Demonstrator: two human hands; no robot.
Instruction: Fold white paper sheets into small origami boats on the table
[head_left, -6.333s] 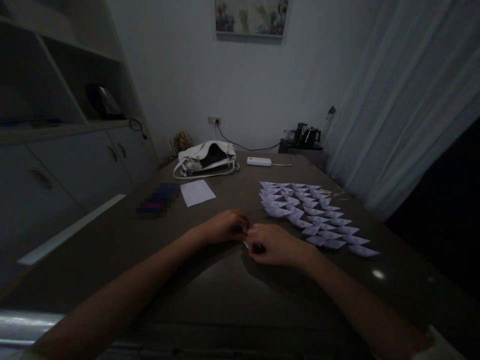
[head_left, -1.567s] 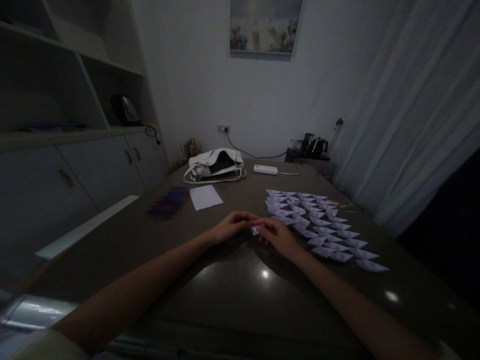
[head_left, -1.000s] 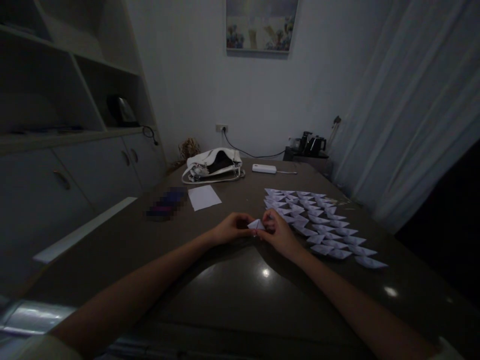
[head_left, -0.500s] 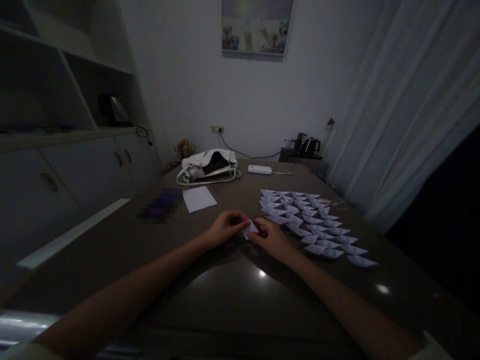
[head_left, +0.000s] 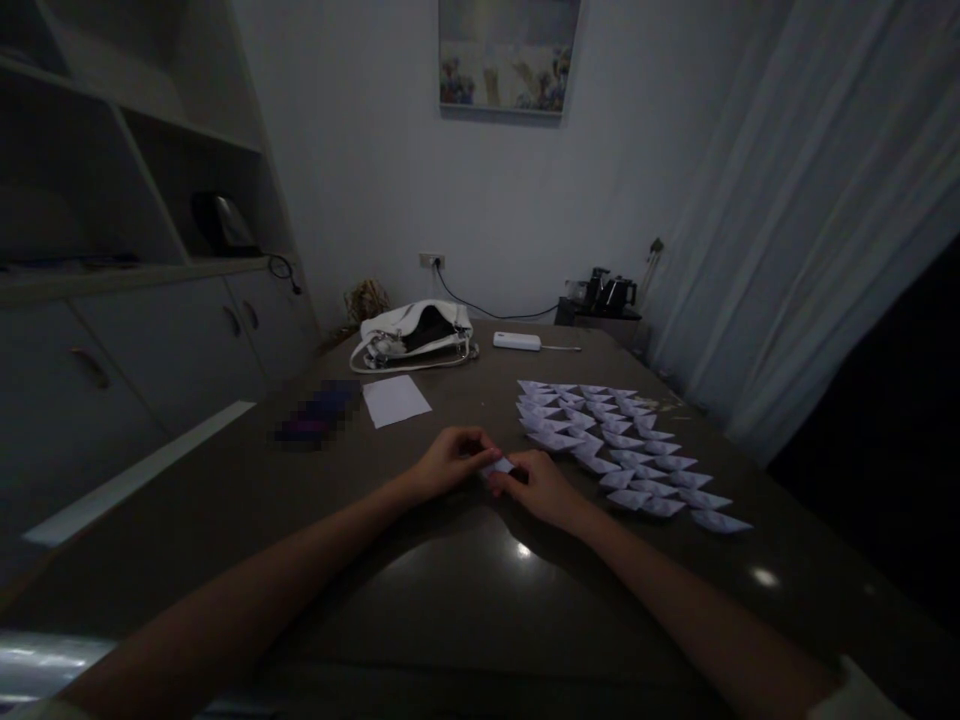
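A small folded piece of white paper (head_left: 498, 467) is pinched between my two hands, just above the dark table. My left hand (head_left: 454, 463) grips its left side between thumb and fingers. On its right side, my right hand (head_left: 541, 486) is closed the same way, its fingers covering part of the paper. Rows of folded paper boats (head_left: 619, 440) stand on the table to the right of my right hand. Beyond my left hand lies a stack or sheet of white paper (head_left: 396, 400).
A white handbag (head_left: 412, 335) sits at the far end of the table (head_left: 360, 590), with a white power bank (head_left: 517, 342) and its short cable to the right. A pixelated dark object (head_left: 319, 412) lies on the left. Cabinets (head_left: 157, 345) line the left wall.
Both hands keep hold of the folded paper. It now looks flatter and less of it shows, and my right-hand fingers have shifted slightly on it. The view has moved a little.
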